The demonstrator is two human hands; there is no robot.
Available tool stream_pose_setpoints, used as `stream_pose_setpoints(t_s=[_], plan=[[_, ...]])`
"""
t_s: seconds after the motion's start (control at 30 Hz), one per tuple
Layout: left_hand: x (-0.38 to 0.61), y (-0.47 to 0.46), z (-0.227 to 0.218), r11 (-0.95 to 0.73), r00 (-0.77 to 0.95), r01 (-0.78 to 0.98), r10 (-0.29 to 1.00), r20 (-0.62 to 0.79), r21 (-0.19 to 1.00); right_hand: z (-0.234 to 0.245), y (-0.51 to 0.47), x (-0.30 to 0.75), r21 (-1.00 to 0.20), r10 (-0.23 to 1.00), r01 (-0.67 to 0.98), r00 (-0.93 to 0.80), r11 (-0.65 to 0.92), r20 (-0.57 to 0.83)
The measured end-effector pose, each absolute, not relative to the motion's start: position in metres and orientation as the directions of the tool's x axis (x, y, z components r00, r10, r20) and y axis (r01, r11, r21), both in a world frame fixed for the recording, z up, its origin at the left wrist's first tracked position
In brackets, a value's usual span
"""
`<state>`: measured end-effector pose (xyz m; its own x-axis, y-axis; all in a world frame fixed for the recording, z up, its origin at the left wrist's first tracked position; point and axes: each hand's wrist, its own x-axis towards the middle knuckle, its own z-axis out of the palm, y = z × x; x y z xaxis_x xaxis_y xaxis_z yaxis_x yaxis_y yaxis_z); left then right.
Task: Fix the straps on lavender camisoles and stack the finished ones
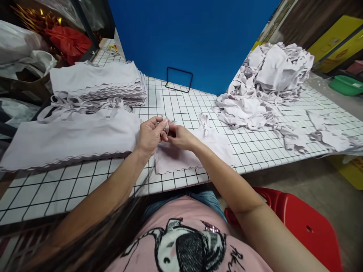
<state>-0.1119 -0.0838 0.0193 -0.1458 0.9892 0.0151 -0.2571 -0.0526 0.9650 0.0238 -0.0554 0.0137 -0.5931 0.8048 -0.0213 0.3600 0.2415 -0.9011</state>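
A pale lilac camisole-like garment (218,147) lies flat on the table in front of me, its wavy edge toward me. One of its thin straps (204,124) stands up at the right. Over the garment's left part, my left hand (151,134) pinches the other strap (167,126) between thumb and fingers. My right hand (180,136) meets it there, its fingers closed on the same strap. The exact grip is partly hidden behind the fingers. Just left of my hands lies a pile of similar garments (85,132) with straps on top.
A second neat stack (96,77) sits behind the first. To the right is a loose heap of the same fabric (278,71), with scattered pieces (295,138) nearer. A blue panel (193,41) stands at the back, a black wire frame (179,90) before it. A red stool (309,226) is at lower right.
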Motion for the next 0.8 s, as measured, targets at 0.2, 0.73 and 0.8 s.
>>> stream_pose_setpoints(t_s=[0.2, 0.73, 0.8], plan=[[-0.113, -0.083, 0.017, -0.023, -0.152, -0.275, 0.988, -0.02, 0.961, 0.02, -0.058, 0.046, -0.84, 0.677, 0.434, -0.727, 0.326, -0.114], [-0.114, -0.076, 0.007, -0.012, -0.19, -0.194, 0.982, -0.026, 0.981, 0.014, -0.056, 0.097, -0.958, 0.623, 0.282, -0.74, -0.053, -0.252], [-0.114, -0.077, 0.004, -0.073, -0.199, -0.09, 0.979, 0.054, 0.993, 0.013, -0.05, 0.09, -0.979, 0.721, 0.183, -0.668, -0.084, -0.187]])
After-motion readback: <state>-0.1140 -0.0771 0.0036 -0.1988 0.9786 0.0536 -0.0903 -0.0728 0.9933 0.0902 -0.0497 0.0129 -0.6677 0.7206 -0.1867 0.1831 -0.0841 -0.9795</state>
